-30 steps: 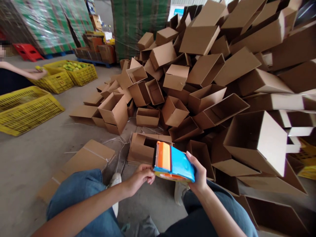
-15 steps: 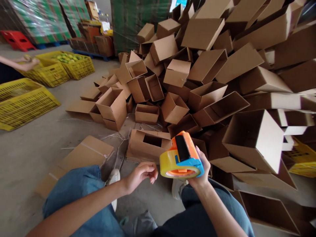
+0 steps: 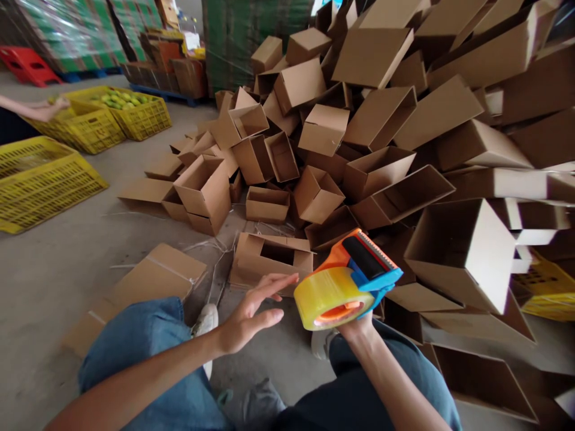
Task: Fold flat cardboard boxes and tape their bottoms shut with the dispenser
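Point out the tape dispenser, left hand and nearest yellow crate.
Tape dispenser (image 3: pixel 365 258): head view, black roller.
Left hand (image 3: pixel 248 317): head view, back of hand.
Nearest yellow crate (image 3: pixel 49 200): head view, side wall.

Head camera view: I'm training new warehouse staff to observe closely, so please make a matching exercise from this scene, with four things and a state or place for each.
Things:
1. Packing tape dispenser
2. Left hand
3. Rear yellow plastic crate
4. Co-worker's hand

States or places:
A. Holds green fruit
B. Open, fingers spread, holding nothing
C. Held in the right hand
D. Above a second yellow crate

Pairs: 1-C, 2-B, 3-A, 4-D
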`<state>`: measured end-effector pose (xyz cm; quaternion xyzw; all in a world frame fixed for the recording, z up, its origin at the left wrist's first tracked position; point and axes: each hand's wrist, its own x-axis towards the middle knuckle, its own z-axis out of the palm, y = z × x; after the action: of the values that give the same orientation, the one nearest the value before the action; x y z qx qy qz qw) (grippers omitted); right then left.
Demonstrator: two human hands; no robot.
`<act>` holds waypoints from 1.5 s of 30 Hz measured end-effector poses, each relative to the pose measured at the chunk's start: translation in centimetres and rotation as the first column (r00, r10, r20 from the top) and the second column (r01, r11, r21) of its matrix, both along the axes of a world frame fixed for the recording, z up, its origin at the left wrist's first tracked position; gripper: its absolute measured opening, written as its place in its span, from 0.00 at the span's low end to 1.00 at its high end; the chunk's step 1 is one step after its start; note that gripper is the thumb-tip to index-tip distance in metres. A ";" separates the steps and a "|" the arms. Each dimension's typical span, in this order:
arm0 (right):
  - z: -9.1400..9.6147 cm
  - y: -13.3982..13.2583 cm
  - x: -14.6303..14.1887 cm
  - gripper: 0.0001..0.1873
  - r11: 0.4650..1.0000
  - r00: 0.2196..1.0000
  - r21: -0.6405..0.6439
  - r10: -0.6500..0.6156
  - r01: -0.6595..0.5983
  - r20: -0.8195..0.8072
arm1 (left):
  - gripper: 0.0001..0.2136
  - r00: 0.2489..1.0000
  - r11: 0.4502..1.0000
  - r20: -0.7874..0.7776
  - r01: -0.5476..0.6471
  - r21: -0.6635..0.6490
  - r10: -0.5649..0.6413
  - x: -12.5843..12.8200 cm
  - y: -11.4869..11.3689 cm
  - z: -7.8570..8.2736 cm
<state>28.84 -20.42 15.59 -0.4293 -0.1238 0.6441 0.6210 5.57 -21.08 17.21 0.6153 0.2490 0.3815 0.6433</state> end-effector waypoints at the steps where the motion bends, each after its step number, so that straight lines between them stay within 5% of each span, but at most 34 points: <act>1: 0.2 0.1 0.0 0.18 1.000 1.000 -0.018 0.026 -0.026 -0.007 | 0.26 1.000 1.000 -0.009 0.009 0.007 -0.009 0.0 0.0 0.0; 11: -0.2 0.3 0.2 0.14 0.992 0.997 -0.100 -0.078 0.078 0.003 | 0.25 1.000 0.999 -0.002 -0.010 -0.034 0.010 0.0 0.1 -0.8; 23: 1.0 0.5 -0.3 0.15 0.990 0.990 -0.035 -0.133 0.134 0.042 | 0.26 1.000 0.998 -0.002 0.013 -0.065 -0.013 0.0 0.1 -1.0; 29: 1.0 0.5 -0.7 0.15 0.990 0.988 -0.031 -0.132 0.135 0.081 | 0.21 0.975 0.978 -0.120 -0.173 0.113 0.186 0.3 0.2 -0.7; 34: 1.3 0.4 -1.3 0.15 0.991 0.996 -0.104 -0.077 0.082 0.050 | 0.12 0.879 0.788 -0.157 -0.310 0.532 0.451 -0.1 0.6 0.1; 40: 1.6 0.3 -1.6 0.13 0.995 0.999 -0.097 -0.012 0.015 0.032 | 0.12 0.800 0.346 -0.032 -0.222 0.912 0.600 -0.6 1.2 0.5; 45: 1.5 0.4 -1.9 0.13 0.995 1.000 -0.100 -0.018 0.019 0.007 | 0.12 0.760 0.230 -0.057 -0.123 0.965 0.647 -0.5 1.1 0.2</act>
<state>26.93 -20.00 17.12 -0.4630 -0.0895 0.6423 0.6042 5.03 -19.98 17.36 0.8486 0.2786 0.4492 -0.0216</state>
